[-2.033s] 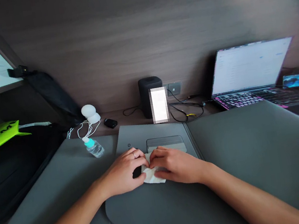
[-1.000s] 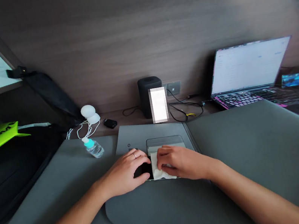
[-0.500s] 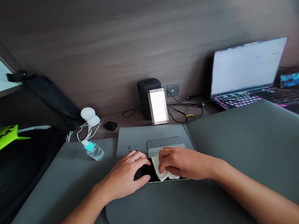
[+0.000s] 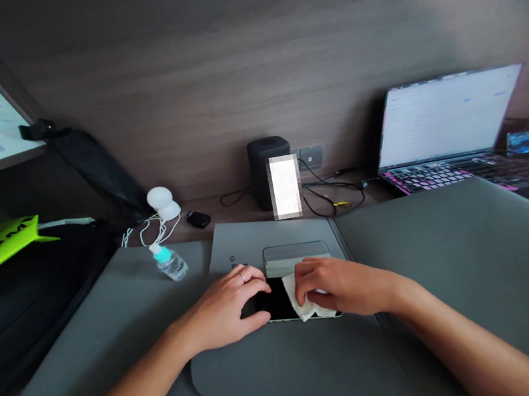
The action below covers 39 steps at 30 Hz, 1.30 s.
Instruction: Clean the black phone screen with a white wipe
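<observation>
Grey, smooth and dull, a pad with a rounded corner lies nearest me, on top of a wider grey mat. On the pad a black phone lies flat, its long side running left to right. The left hand, a ring on one finger, is clamped on the phone's left end, thumb at the near edge and fingers at the far one. The right hand has its fingertips pinched together on a white tissue, which touches the phone's face toward its right end. Just behind the phone is a clear pocket in the pad.

Off to the left, a small clear bottle with a turquoise collar lies tipped on the mat. Beyond the mat's edge, on the bare strip of the counter, I see a laptop open at the right, a black key fob, a white gadget with its cord, and a black speaker, partly hidden by a blurred white patch. Behind them all stands the brown wood wall
</observation>
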Each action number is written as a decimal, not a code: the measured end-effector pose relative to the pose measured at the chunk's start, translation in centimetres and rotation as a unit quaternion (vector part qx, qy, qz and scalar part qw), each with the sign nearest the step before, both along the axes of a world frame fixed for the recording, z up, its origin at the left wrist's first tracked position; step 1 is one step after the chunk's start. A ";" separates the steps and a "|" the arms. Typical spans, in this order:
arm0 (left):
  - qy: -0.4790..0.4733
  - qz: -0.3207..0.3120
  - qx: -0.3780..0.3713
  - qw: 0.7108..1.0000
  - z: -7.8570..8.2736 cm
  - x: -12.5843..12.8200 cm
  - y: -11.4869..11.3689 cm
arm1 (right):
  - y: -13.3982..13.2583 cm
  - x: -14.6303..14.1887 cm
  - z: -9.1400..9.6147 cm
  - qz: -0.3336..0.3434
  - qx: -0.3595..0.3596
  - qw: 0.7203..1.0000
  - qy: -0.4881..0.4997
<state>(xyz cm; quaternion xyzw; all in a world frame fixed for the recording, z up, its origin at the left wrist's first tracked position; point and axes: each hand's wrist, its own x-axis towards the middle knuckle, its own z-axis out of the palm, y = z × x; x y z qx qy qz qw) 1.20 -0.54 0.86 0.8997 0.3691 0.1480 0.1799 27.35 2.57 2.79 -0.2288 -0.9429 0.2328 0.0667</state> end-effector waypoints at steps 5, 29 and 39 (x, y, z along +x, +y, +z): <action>0.002 0.004 -0.005 1.000 -0.2 -0.1 0.0 | -0.2 0.1 0.4 -0.005 -0.025 1.000 -0.014; -0.010 0.019 -0.030 0.999 -1.0 -0.3 0.3 | -0.3 -0.1 0.1 -0.036 -0.066 0.997 -0.023; -0.011 0.019 -0.027 0.999 -1.0 -0.3 0.4 | -0.4 -0.2 0.0 -0.040 -0.057 0.997 -0.029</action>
